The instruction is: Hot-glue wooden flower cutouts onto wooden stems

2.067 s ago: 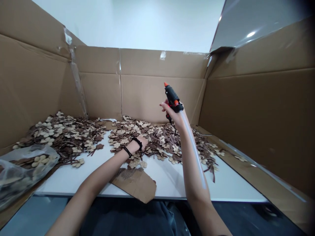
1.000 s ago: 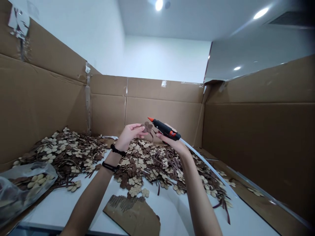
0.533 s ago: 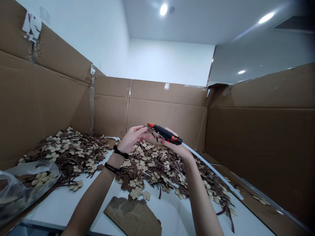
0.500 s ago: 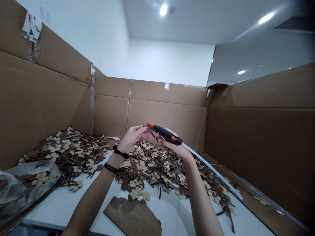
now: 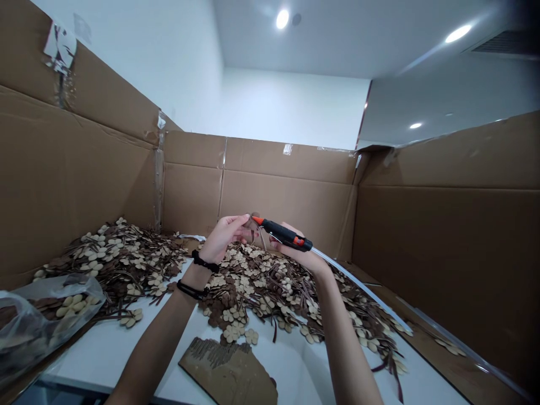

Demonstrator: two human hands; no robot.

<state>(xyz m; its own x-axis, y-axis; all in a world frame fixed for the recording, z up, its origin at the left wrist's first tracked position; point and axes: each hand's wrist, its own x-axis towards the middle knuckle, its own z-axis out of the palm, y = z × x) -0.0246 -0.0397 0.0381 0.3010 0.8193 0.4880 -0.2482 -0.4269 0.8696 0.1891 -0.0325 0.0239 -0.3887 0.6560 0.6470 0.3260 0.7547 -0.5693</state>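
My right hand (image 5: 300,253) grips a black glue gun (image 5: 283,233) with an orange tip, held in the air above the table; a clear glue stick (image 5: 358,282) trails from its back. The tip touches a small brown flower-shaped piece (image 5: 255,228) pinched in my left hand (image 5: 226,235), which wears two black bands on the wrist. Below both hands lies a heap of brown and beige flower cutouts (image 5: 270,284) on the white table (image 5: 126,346).
A second heap of cutouts (image 5: 113,261) lies at the left. A clear plastic bag (image 5: 37,315) with more pieces sits at the near left. A torn cardboard scrap (image 5: 230,374) lies at the front edge. Tall cardboard walls (image 5: 442,236) surround the table.
My left hand rose from the heap with a brown flower piece. My right hand tipped the glue gun from upright to level and brought its tip to the piece. The view tilted upward.
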